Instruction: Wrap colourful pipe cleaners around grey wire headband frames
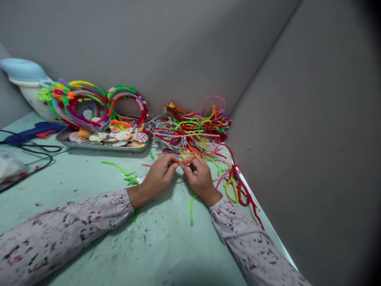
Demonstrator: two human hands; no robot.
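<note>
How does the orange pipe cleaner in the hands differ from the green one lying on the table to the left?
The orange fuzzy pipe cleaner is pinched between both hands, left hand and right hand; the green fuzzy pipe cleaner lies loose on the table. Orange shows short and nearly straight; green runs longer and kinked. Both are fuzzy wire.

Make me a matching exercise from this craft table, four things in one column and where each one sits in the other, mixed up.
Things:
1. orange pipe cleaner
2. seashells
3. blue glue gun
4. yellow loop

Places:
A. far left of the table, beside black cables
B. pinched between the left hand and right hand
C. in the metal tray
D. on the table, just right of the right wrist

Pairs: 1-B, 2-C, 3-A, 4-D
</note>
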